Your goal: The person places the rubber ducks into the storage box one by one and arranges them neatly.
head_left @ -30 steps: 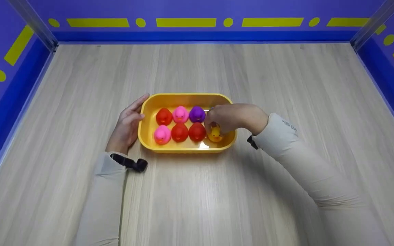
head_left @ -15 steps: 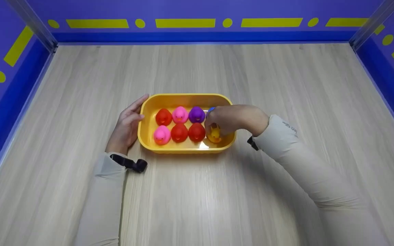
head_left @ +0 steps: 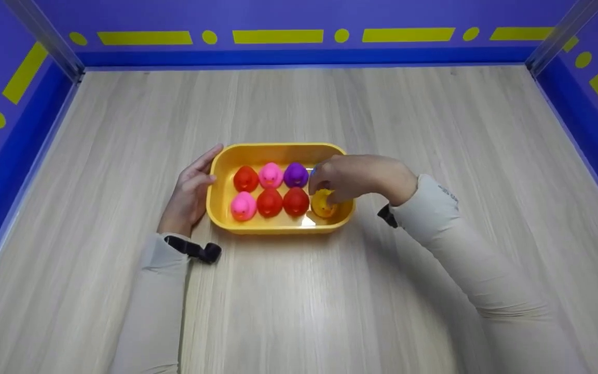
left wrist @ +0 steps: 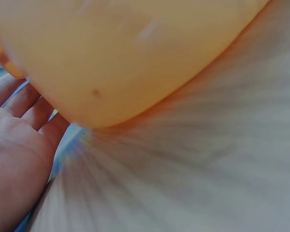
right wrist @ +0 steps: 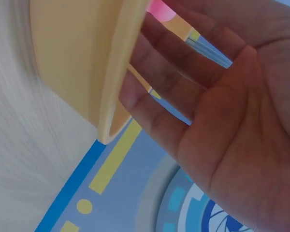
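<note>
A yellow plastic tub [head_left: 278, 229] holds rubber ducks in two rows. In the back row are a red duck [head_left: 246, 178], a pink duck [head_left: 270, 175] and a purple duck [head_left: 296, 175]; the front row has pink, red and yellow ones. My left hand [head_left: 189, 192] rests against the tub's left end, fingers extended along it. Over the right end hovers my right hand [head_left: 364, 176], fingers loosely bent, fingertips at or just above the yellow duck [head_left: 323, 203]. Something blue, mostly hidden, shows behind those fingers. The right wrist view shows nothing gripped in the palm.
The tub stands on a pale wood-grain tabletop [head_left: 299, 291]. Blue-purple panels [head_left: 299, 15] with yellow marks border it at the back and both sides. Black straps with small cameras sit on both wrists.
My right hand has lifted slightly and its fingers have loosened from the yellow duck, which now shows more fully. My left hand stays on the tub. The whole view has shifted a little.
</note>
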Demonstrator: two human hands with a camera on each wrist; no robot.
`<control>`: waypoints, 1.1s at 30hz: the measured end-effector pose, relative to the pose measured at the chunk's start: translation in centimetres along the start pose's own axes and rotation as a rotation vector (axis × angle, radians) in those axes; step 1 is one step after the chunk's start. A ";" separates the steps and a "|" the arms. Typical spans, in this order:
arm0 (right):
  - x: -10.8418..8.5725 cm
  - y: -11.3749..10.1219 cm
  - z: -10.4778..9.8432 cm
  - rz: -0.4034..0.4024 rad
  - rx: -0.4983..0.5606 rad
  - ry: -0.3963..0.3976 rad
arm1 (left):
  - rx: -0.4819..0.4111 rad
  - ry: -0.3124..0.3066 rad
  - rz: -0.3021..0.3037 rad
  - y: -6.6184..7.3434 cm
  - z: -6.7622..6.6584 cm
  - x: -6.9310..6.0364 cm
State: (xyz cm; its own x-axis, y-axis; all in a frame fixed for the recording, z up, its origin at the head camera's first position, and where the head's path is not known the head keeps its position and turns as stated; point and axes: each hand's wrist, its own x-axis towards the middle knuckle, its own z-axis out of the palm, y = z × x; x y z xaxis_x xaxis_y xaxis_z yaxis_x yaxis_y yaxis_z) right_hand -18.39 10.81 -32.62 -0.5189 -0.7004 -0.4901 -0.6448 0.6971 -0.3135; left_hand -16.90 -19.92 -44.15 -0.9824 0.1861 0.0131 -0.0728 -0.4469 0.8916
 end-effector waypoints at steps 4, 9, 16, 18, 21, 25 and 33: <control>-0.5 0.4 -0.2 -0.075 0.031 0.062 | 0.000 0.004 0.008 0.1 0.0 0.0; -1.3 0.9 -0.2 -0.120 0.083 0.127 | 0.006 0.008 0.009 0.0 -0.1 0.0; -2.3 1.7 -0.2 -0.173 0.105 0.238 | -0.007 0.012 0.037 0.0 -0.2 0.1; -2.6 2.0 -0.1 -0.179 0.107 0.269 | -0.001 0.020 0.053 0.0 -0.2 0.2; -2.9 2.5 0.0 -0.186 0.109 0.315 | 0.007 0.041 0.074 0.2 -0.1 0.3; -3.4 3.1 0.2 -0.192 0.097 0.393 | 0.024 0.075 0.082 0.6 -0.1 0.5; -4.9 4.2 0.7 -0.070 0.129 0.536 | 0.131 0.099 0.067 1.5 0.0 0.8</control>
State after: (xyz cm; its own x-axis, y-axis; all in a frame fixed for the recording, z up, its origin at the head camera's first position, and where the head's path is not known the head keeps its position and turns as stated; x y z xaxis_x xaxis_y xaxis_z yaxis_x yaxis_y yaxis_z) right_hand -18.14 17.23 -32.16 -0.7120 -0.7022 0.0074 -0.6316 0.6357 -0.4438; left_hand -17.81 -20.40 -42.82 -0.9969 0.0696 0.0359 0.0103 -0.3368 0.9415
